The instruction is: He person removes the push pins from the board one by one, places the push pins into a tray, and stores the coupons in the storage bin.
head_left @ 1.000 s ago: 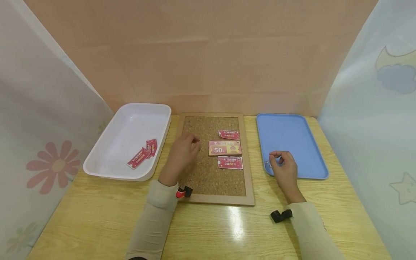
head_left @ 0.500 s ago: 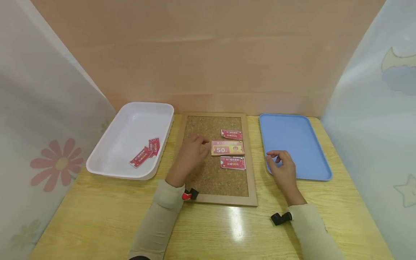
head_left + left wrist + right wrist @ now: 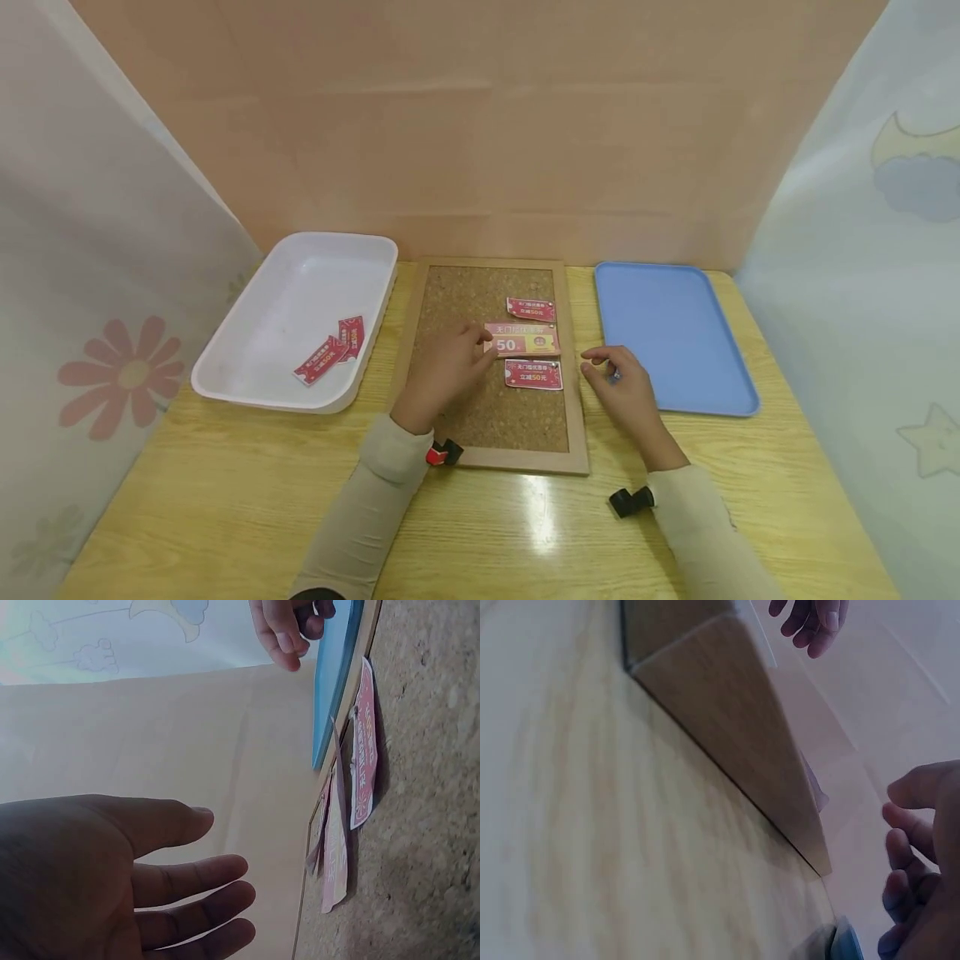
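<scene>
The left fingers (image 3: 193, 877) extend loosely, slightly parted, while the right fingers (image 3: 909, 826) curl inward.

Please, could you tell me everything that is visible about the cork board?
The cork board is a rectangle of speckled brown cork in a light, wood-like frame. It lies flat on the table between the white tray and the blue tray, a short side at the front. Three coupons sit in a column on its right side. The left hand hangs above it, hiding part of the cork; its fingers look clear of the board.
</scene>
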Available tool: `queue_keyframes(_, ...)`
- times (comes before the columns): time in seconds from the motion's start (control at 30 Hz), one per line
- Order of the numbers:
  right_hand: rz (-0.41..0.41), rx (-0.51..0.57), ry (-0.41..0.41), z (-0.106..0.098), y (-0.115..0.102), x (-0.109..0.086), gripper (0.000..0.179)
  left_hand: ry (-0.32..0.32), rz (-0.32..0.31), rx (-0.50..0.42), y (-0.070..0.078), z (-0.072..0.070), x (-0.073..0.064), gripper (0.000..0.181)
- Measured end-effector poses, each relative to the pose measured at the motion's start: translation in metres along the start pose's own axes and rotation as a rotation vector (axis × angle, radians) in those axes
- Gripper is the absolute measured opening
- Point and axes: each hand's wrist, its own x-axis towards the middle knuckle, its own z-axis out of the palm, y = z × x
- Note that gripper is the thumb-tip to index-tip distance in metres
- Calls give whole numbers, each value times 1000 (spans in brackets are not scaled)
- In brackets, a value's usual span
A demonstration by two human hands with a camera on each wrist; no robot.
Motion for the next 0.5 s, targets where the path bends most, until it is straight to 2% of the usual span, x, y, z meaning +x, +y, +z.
queue_keyframes(0.17, -17, 26, -114, 7, -6, 6, 23, -32, -14, 7, -1, 5, 0, 41)
queue_keyframes(0.3, -19, 36, -169, 9, -10, 11, 23, -51, -28, 38, 1, 10, 3, 42)
queue_keyframes(0.5, -7, 76, -228, 15, -13, 18, 23, -47, 15, 50, 14, 17, 9, 39)
